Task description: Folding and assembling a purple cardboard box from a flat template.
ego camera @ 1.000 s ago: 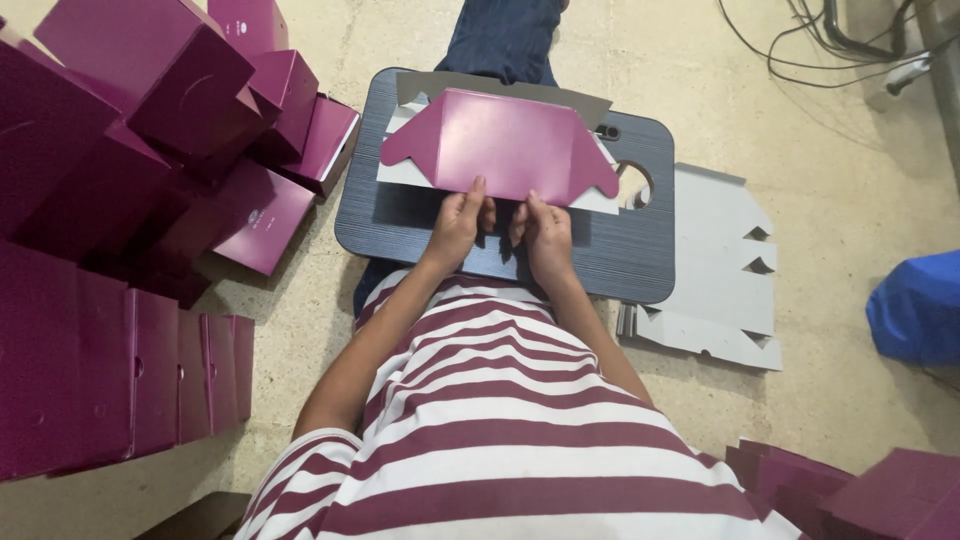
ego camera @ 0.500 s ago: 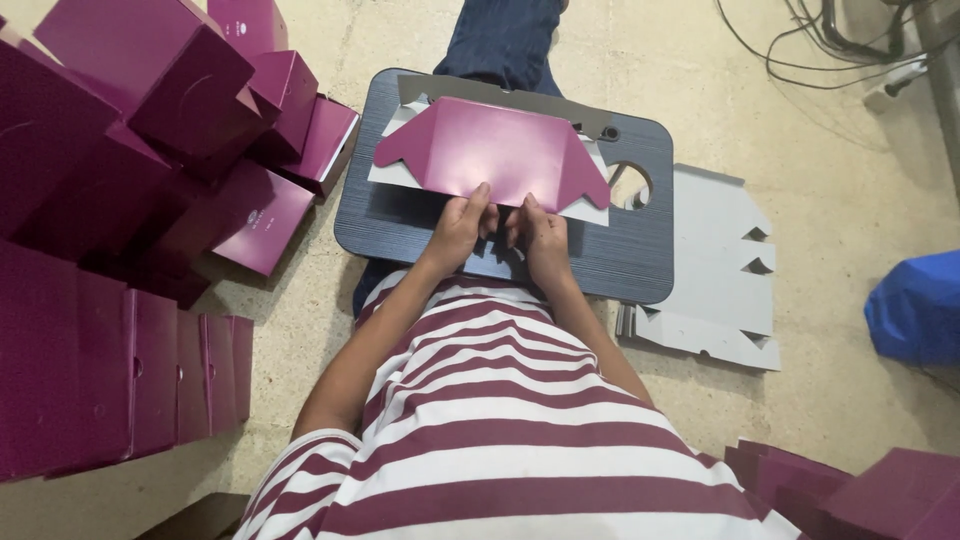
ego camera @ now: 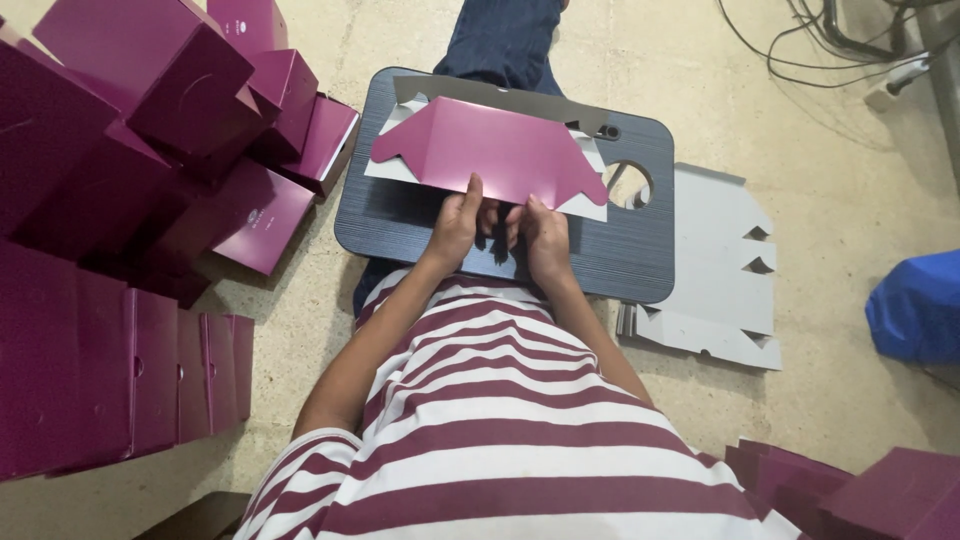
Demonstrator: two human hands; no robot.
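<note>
Both hands are on the job, right at the near edge of the magenta carton blank [ego camera: 490, 150]. The left hand [ego camera: 455, 222] has its thumb up on the shiny magenta face and its fingers tucked under, pinching the folded panel. The right hand [ego camera: 545, 235] grips the same lower edge just beside it, thumb on top, fingers curled beneath. The two hands are almost touching.

The blank lies partly folded on the dark lap surface [ego camera: 640, 260], magenta side up, its white underside peeking out at the left and right corners, a grey flap showing along the far edge. Its far portion seems to rise a little off the board, though from this angle I cannot say for sure. The surface has a round hole [ego camera: 628, 185] near its right side, half covered by the blank's corner.

To the right, on the floor [ego camera: 820, 120], a flat grey blank [ego camera: 715, 270] lies unfolded, just beside the surface. To the left, a heap of finished magenta boxes [ego camera: 140, 120], with flat folded ones stacked [ego camera: 110, 370] nearer the person. Bottom right, more magenta pieces [ego camera: 860, 490]. A blue bag [ego camera: 920, 305] sits at the right edge, and cables [ego camera: 820, 40] trail across the top corner.
</note>
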